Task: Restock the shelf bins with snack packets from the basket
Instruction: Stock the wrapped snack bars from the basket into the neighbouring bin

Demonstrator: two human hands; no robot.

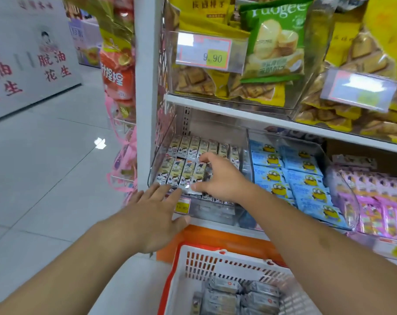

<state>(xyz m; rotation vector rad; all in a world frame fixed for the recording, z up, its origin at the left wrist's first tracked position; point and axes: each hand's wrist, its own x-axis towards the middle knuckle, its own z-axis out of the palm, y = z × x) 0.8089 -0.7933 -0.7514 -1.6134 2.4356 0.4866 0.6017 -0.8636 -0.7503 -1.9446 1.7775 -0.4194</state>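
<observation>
- Now, in the head view, the placing step looks in hand: the right hand (220, 178) pinches small cartoon-printed snack packets (186, 169) into rows at the clear bin's (161, 146) front edge.
- Beside it, the left hand (154, 212) lies flat and spread, fingertips at that front edge, holding nothing.
- Next probably comes reaching down to the basket (181, 269), where grey packets (236, 296) remain.

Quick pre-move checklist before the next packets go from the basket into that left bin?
1. Right hand clear of the bin: not ok, it is over the rows, fingers on packets.
2. Left hand free: ok, fingers straight, at the bin front.
3. Basket has stock: ok, grey packets inside.
4. Left bin has room: cannot tell, the hands hide part of it.
5. Rows tidy: ok where visible.
</observation>
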